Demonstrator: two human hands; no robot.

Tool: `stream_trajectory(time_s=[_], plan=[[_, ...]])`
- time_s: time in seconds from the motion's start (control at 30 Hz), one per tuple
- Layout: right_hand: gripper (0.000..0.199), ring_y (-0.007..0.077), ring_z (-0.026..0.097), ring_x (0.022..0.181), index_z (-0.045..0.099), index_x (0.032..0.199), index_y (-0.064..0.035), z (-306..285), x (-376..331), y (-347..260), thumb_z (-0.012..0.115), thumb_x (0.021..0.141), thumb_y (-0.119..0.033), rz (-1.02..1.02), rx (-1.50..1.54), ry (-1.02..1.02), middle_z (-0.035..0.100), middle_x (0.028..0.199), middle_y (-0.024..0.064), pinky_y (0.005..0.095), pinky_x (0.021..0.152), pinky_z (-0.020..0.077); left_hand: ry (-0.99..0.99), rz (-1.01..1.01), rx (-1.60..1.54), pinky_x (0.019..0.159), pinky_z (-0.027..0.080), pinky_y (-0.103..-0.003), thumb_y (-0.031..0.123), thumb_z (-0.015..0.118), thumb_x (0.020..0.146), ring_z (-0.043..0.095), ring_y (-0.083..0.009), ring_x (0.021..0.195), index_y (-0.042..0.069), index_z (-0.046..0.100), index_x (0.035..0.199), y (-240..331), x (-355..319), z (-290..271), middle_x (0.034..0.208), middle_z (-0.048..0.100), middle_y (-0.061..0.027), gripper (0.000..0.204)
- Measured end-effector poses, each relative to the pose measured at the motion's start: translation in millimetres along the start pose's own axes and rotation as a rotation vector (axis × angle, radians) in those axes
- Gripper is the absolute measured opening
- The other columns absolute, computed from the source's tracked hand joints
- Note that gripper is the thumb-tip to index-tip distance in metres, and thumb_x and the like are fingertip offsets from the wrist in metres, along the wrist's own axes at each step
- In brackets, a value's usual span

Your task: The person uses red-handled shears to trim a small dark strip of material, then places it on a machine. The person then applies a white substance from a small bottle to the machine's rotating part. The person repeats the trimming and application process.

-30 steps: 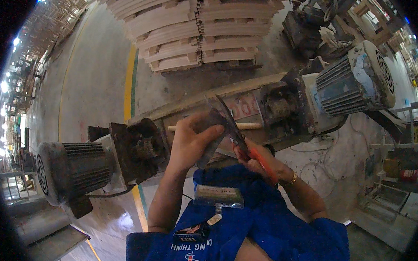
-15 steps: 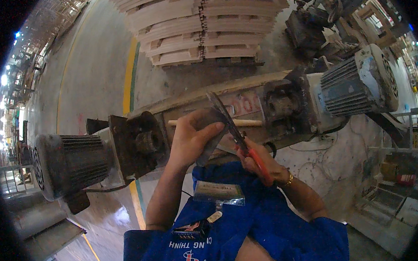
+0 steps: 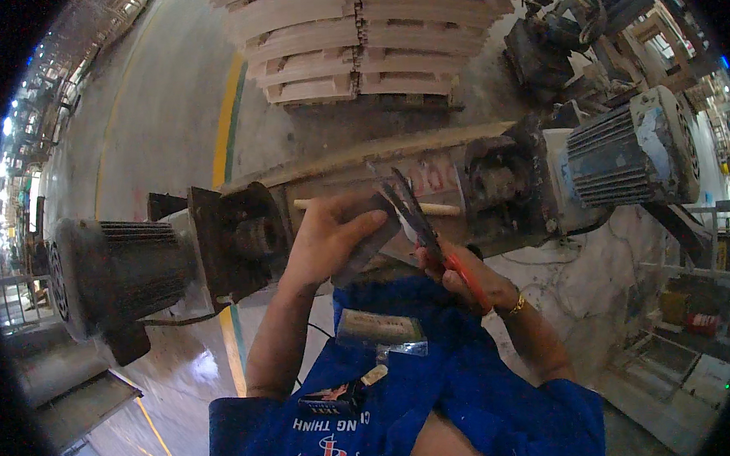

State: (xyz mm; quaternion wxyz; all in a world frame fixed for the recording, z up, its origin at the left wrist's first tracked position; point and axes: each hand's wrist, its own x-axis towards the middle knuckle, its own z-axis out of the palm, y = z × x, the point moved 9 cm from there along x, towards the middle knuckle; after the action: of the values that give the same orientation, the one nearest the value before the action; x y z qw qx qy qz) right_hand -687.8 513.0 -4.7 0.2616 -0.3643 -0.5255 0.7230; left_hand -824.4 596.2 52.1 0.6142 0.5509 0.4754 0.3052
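The left hand has its grip closed on a flat grey strip, thumb on top and fingers curled beneath, holding it just in front of the long machine that lies across the floor. The right hand has its grip closed on the red handles of a pair of scissors. The dark blades rise up and away from that hand, toward the machine, and meet the far end of the strip; whether they are biting into it or only lying against it cannot be told. Both hands are close together, just short of the middle of the machine, above the person's blue work clothes.

A thin wooden rod lies along the near side of the machine, partly hidden behind the strip and the scissors. At the left end of the machine sits a dark ribbed motor; at its right end sits a lighter grey ribbed motor. Beyond the machine, on the far side, stands a stack of pale curved wooden parts. A yellow and green line painted on the concrete floor runs from the stack down past the left part of the machine. On the person's lap, nearer than the hands, lies a small grey block.
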Motion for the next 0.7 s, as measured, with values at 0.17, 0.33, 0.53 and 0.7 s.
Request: stream_trajectory(time_s=[0.17, 0.33, 0.53, 0.7], plan=[[0.079, 0.0217, 0.034, 0.118, 0.018, 0.134, 0.0004, 0.4, 8.1, -25.9, 0.053, 0.078, -0.042, -0.129, -0.234, -0.025, 0.030, 0.132, 0.0131, 0.0305, 0.099, 0.0266, -0.101, 0.046, 0.103, 0.059, 0.044, -0.024, 0.011, 0.063, 0.076, 0.053, -0.0075, 0.065, -0.001, 0.063, 0.082, 6.3, 1.6, 6.9, 0.072, 0.061, -0.0026, 0.015], [0.081, 0.0356, 0.031, 0.123, 0.016, 0.135, -0.0011, -4.6, 8.1, -22.9, 0.056, 0.077, -0.041, -0.128, -0.431, -0.054, 0.031, 0.132, 0.0243, 0.0381, 0.101, 0.0253, -0.105, -0.003, 0.203, 0.060, 0.044, -0.024, 0.012, 0.063, 0.075, 0.053, -0.0079, 0.065, -0.001, 0.064, 0.083, 8.3, -0.1, 4.5, 0.072, 0.061, -0.0035, 0.016], [0.077, 0.0381, 0.042, 0.113, 0.022, 0.133, -0.0026, -2.9, 5.6, -26.6, 0.056, 0.077, -0.043, -0.047, -0.418, -0.096, 0.043, 0.123, 0.0236, 0.0396, 0.094, 0.0338, -0.100, -0.007, 0.176, 0.062, 0.046, -0.025, 0.009, 0.064, 0.074, 0.056, -0.0093, 0.067, -0.002, 0.063, 0.085, -10.4, 1.2, 1.0, 0.075, 0.063, -0.0047, 0.015], [0.073, 0.0361, 0.054, 0.093, 0.029, 0.130, -0.0010, -8.6, 2.6, -16.2, 0.057, 0.077, -0.042, -0.045, -0.487, -0.040, 0.053, 0.103, 0.0221, 0.0387, 0.079, 0.0421, -0.122, -0.068, 0.136, 0.064, 0.047, -0.024, 0.006, 0.064, 0.074, 0.058, -0.0102, 0.069, -0.004, 0.062, 0.087, -19.1, 2.3, 3.1, 0.078, 0.064, -0.0065, 0.016]])
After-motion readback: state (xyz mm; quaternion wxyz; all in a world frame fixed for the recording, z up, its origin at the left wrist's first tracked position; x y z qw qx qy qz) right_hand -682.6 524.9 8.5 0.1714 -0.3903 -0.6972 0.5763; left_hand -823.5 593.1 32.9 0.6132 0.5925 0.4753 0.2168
